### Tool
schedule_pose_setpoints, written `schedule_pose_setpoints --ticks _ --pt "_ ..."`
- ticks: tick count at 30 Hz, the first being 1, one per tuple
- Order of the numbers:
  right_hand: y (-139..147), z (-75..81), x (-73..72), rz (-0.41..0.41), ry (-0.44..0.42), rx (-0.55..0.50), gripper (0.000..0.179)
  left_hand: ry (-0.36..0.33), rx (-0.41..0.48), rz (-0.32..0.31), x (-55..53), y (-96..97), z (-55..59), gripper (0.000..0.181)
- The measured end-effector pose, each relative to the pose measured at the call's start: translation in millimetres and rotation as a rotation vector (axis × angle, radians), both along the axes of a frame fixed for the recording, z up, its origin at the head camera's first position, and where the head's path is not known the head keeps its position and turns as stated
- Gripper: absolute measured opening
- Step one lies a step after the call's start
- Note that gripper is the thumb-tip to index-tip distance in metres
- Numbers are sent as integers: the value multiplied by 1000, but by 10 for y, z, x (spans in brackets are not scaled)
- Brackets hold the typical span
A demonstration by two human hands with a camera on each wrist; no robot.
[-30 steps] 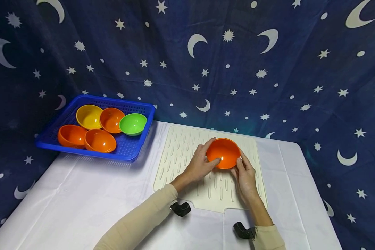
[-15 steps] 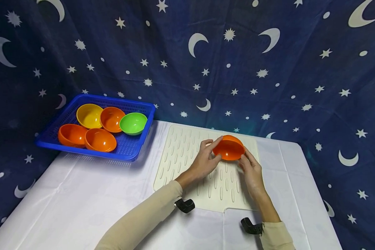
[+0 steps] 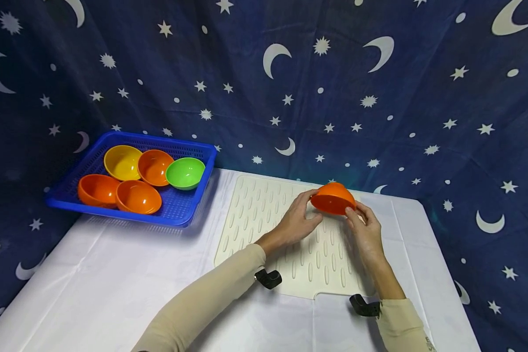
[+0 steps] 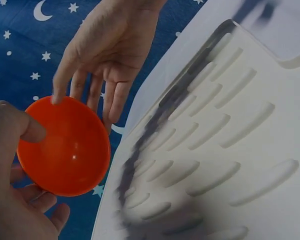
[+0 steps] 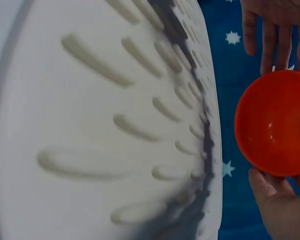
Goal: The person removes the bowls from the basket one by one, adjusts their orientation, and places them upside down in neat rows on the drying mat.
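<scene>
An orange bowl [image 3: 333, 199] is up over the back right of a cream drying mat [image 3: 246, 215], tipped so its opening faces down toward me and its rounded underside shows on top. At the bowl's left side my left hand [image 3: 294, 222] grips the rim, its thumb lapping over the bowl [image 4: 65, 147] in the left wrist view and its fingers behind. Opposite, my right hand [image 3: 367, 232] pinches the right edge between thumb and fingers. In the right wrist view the bowl [image 5: 275, 122] sits between both hands, past the mat's edge.
A blue plastic basket [image 3: 176, 208] stands at the back left of the white-covered table [image 3: 114, 274]. In it lie a yellow bowl [image 3: 122, 162], a green bowl [image 3: 186, 173] and several orange bowls [image 3: 138, 197]. A starry dark blue curtain [image 3: 237, 58] hangs behind the table.
Both hands have carried the orange bowl back and to the right. Its opening, which faced up toward me, has been tipped over to point downward.
</scene>
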State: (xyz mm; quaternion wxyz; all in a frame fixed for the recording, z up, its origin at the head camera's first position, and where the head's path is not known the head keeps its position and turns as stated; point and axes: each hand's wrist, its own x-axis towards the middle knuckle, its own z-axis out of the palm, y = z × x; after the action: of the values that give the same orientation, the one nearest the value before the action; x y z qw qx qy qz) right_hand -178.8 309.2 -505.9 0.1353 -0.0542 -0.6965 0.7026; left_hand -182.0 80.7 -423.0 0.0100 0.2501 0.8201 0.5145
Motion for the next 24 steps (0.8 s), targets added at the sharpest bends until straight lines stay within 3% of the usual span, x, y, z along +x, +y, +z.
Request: schedule_pose_setpoints --ticks 3,5,9,11,13,18,21,24 --pt "16 116 5 39 -26 0 56 -28 8 11 -32 49 5 58" --pt "-45 307 63 50 -60 43 54 -39 13 10 -56 79 6 59" --pt "-217 716 189 34 -118 97 51 -56 12 4 -110 122 -4 61" --pt "-251 781 182 -3 -127 113 49 -58 8 -11 -140 139 -15 61" --pt "-190 701 115 -22 -106 70 44 -51 5 -34 -170 152 -28 61" --pt "91 220 -160 -42 -47 -50 43 -50 36 -71 -226 181 -61 62" --pt "199 25 -268 -29 -18 -139 46 -107 88 -93 -242 196 -83 61" --pt "239 -42 -311 -12 -13 -196 53 -221 128 -117 -242 207 -111 59"
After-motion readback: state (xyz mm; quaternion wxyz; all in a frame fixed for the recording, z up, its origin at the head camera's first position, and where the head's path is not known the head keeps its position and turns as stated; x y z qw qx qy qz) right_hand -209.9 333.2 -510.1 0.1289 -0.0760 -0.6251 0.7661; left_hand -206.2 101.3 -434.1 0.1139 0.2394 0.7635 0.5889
